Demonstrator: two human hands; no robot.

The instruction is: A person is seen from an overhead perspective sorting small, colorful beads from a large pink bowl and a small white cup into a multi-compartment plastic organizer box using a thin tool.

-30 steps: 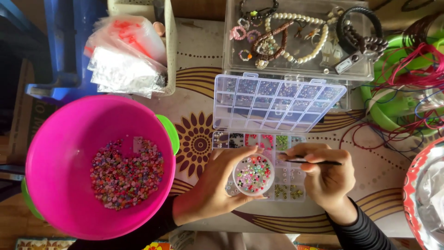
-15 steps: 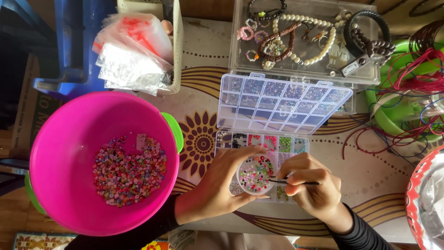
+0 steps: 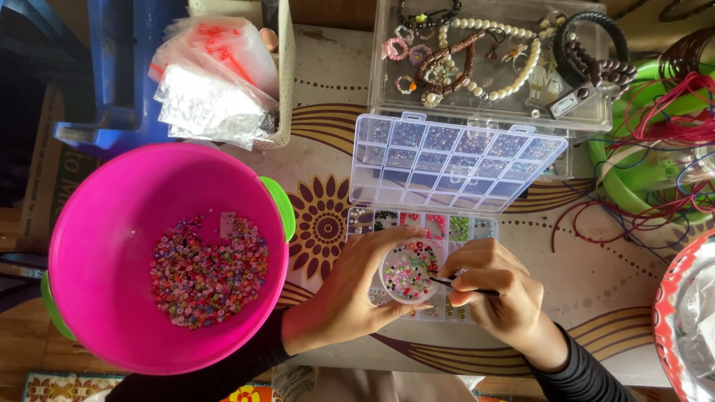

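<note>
Since a moment ago your right hand has drawn closer, bringing the thin dark needle pinched in its grip to the rim of the small round clear dish of mixed beads. Your left hand curls palm-up, its grip clamped around that dish above the clear compartmented bead box on the worktop, beside the big pink plastic bowl.
</note>
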